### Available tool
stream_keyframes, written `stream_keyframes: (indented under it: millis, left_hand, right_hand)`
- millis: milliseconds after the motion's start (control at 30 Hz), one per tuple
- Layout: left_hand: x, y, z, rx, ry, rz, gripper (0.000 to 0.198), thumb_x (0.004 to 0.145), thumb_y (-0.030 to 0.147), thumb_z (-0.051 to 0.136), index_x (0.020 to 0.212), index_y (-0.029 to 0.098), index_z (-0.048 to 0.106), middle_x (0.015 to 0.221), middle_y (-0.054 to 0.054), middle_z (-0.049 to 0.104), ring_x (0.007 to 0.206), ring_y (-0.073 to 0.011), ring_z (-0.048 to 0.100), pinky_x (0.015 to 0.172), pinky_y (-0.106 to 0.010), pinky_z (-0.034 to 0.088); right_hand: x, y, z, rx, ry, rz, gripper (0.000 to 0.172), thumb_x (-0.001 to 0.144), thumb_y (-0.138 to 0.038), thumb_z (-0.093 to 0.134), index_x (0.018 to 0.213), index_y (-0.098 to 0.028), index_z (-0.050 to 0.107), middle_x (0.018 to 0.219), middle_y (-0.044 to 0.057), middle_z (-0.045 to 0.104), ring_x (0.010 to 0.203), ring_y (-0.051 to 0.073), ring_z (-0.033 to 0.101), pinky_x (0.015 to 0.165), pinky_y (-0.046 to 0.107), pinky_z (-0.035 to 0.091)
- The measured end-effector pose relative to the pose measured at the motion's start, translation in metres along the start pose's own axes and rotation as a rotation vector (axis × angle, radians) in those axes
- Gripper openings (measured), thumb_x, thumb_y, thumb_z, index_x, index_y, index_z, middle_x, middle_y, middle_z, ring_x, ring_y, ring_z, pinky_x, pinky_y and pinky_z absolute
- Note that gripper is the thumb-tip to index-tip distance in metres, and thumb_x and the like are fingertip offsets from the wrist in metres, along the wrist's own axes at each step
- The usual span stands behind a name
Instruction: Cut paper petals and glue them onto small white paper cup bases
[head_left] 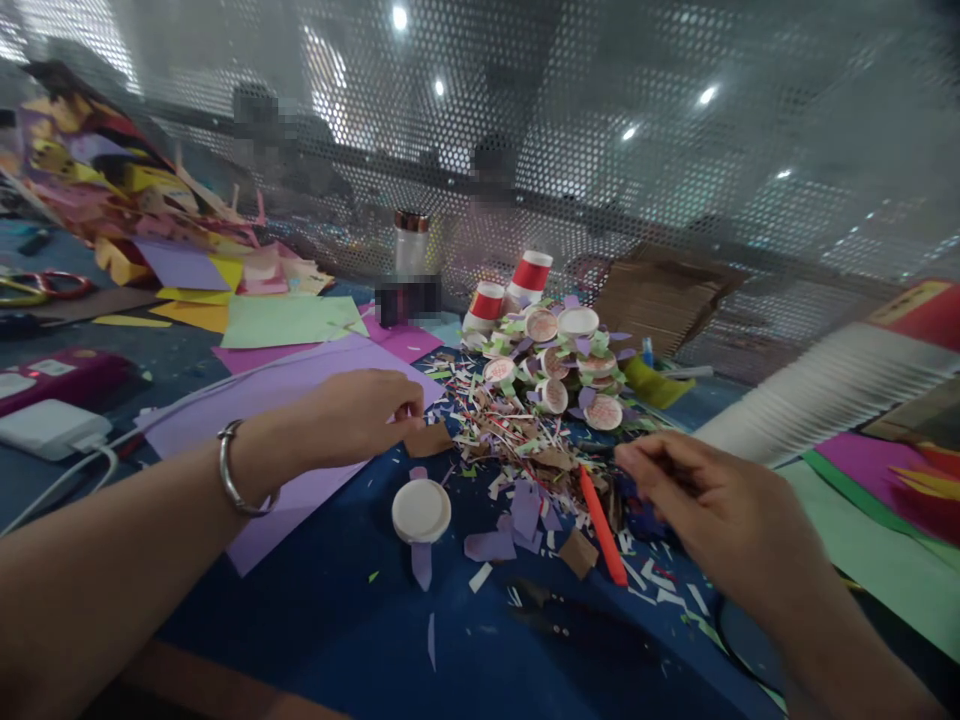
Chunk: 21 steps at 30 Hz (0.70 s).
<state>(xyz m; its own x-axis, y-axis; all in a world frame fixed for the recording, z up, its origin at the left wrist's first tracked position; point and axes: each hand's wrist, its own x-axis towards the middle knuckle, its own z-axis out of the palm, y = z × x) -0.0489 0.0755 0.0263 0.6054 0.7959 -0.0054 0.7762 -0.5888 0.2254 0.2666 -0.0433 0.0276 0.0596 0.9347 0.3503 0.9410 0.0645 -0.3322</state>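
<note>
My left hand (pixel 367 412), with a silver bangle at the wrist, is closed at the edge of a small piece of brown cardboard (pixel 429 440), pinched at the fingertips. To the right, my right hand (pixel 701 495) has thumb and fingers pressed together; what they hold, if anything, is not clear. Between the hands lies a white cup-bottom disc (pixel 421 511) with purple paper strips (pixel 421 566) sticking out above and below. Behind it rises a pile of similar discs (pixel 553 395) with purple and green paper pieces. An orange-red stick-like tool (pixel 602 525) lies near my right hand.
Paper scraps (pixel 510 430) cover the middle. Dark-handled pliers (pixel 555 610) lie in front. Purple paper (pixel 292 480) is under my left arm. Red-and-white paper cups (pixel 531 272) stand behind; a long cup stack (pixel 817 390) leans right. A perforated metal screen (pixel 555 130) bounds the back.
</note>
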Motion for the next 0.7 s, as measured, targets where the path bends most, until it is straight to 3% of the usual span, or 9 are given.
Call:
stream_keyframes:
  millis: [133,300,500,700]
  left_hand:
    - [0.006,-0.002,0.012,0.022,-0.06,0.072,0.028,0.091,0.037,0.057,0.109,0.017,0.066,0.107,-0.011,0.067,0.097,-0.0266,0.061,0.081,-0.036,0.042]
    - [0.01,0.001,0.014,-0.104,-0.075,0.083,0.014,0.091,0.023,0.057,0.102,0.02,0.066,0.102,-0.005,0.066,0.089,-0.0209,0.061,0.076,-0.031,0.042]
    - [0.01,0.004,0.012,-0.197,-0.114,0.089,0.018,0.088,0.021,0.062,0.106,0.02,0.066,0.104,-0.004,0.066,0.092,-0.0204,0.061,0.077,-0.03,0.042]
    - [0.008,0.0,0.012,-0.219,-0.132,0.095,0.029,0.086,0.027,0.067,0.113,0.02,0.065,0.11,-0.006,0.066,0.093,-0.0209,0.061,0.078,-0.031,0.044]
  right_hand:
    - [-0.006,0.003,-0.007,-0.013,0.095,0.036,0.036,0.093,-0.057,0.056,0.081,-0.026,0.07,0.054,-0.003,0.066,0.043,0.016,0.06,0.041,0.025,0.042]
    - [-0.004,-0.002,0.017,-0.001,-0.047,-0.108,0.026,0.098,-0.042,0.053,0.089,-0.026,0.072,0.078,0.001,0.073,0.062,0.018,0.066,0.055,0.027,0.048]
    - [0.005,0.005,0.045,-0.093,-0.099,-0.191,0.023,0.096,-0.038,0.057,0.112,-0.027,0.07,0.098,0.004,0.071,0.09,0.024,0.069,0.074,0.033,0.053]
    - [0.016,0.015,0.05,-0.088,-0.032,-0.107,0.025,0.095,-0.041,0.053,0.099,-0.026,0.072,0.086,0.005,0.072,0.075,0.023,0.069,0.062,0.032,0.05]
